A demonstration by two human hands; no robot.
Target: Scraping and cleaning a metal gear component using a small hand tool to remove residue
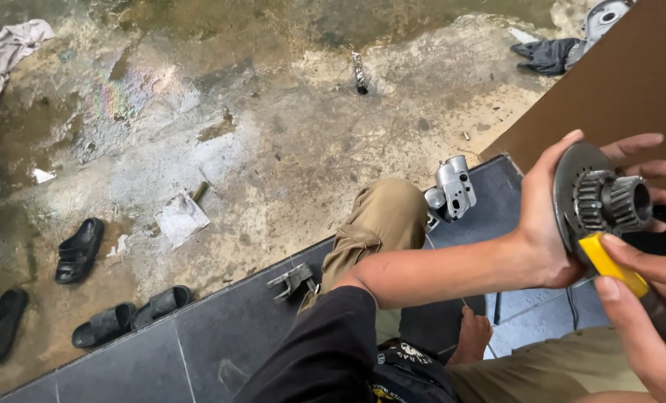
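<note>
I see a round metal disc with a toothed gear hub [605,200] held up at the right of the view, above the lap. My left hand [553,224] wraps the disc from behind, thumb on the near rim and fingers spread past the far edge, so the grip is wide and holding the part. My right hand [657,328] is closed around a yellow-and-black tool handle [618,270], whose tip touches the disc's lower face just under the gear teeth. No containers in view. A brown board [616,82] stands right behind the hands. Down on the dark tiled ledge [154,358] lie a grey cast-metal housing [452,190] and a small metal bracket [292,281]. Beyond is a wet, oily concrete floor [273,134], with black sandals [79,250] at left, a pale rag [8,52] top left, and a crumpled paper scrap [181,219].
</note>
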